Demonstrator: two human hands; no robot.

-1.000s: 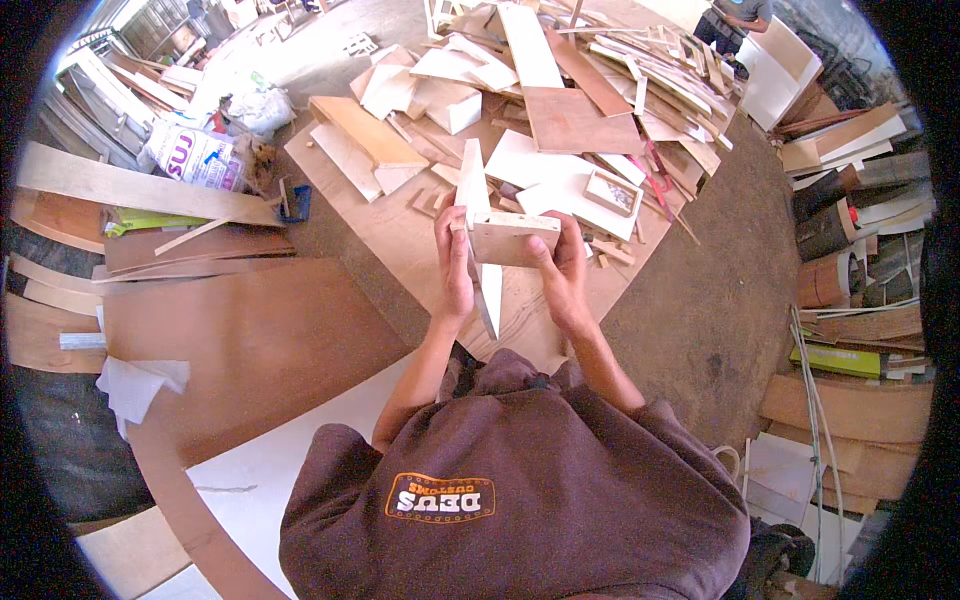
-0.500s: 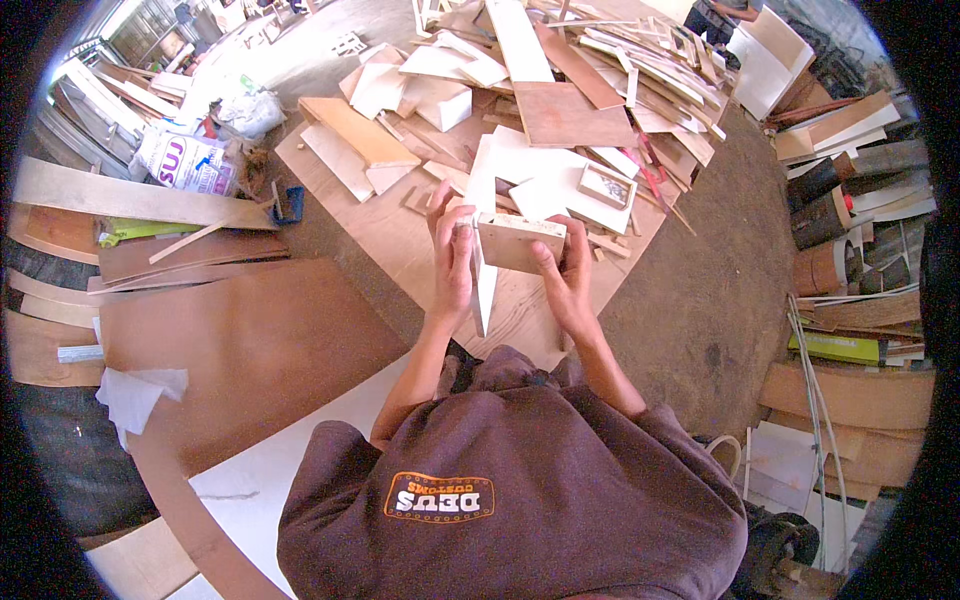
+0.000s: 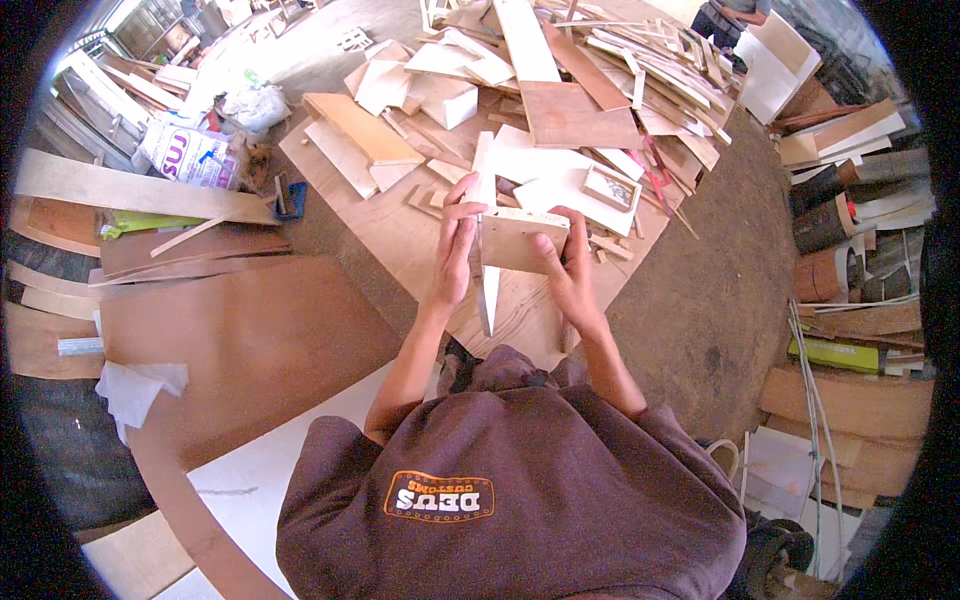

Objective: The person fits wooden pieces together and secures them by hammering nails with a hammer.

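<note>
Both my hands are raised over the near part of the wooden table (image 3: 400, 240). A long, narrow white strip of board (image 3: 485, 165) points away from me, its near end tapering in view toward my body. My left hand (image 3: 458, 250) is closed on the strip's left side, its fingers reaching over the edge. Against the strip's right side sits a short brown wooden block (image 3: 522, 246) with a pale, rough top edge. My right hand (image 3: 572, 270) grips the block's right end, thumb on the near face and fingers behind.
Offcuts (image 3: 440, 100) and long boards pile up across the table's far side. A small framed box piece (image 3: 612, 187) lies right of my hands. Large brown panel (image 3: 250, 350) at left; stacked wood (image 3: 850, 390) at right. Another person (image 3: 735, 15) is at the far right.
The strip has turned slightly, so its near end shows more white face. My left fingers have shifted over its edge. The block stays in my right hand.
</note>
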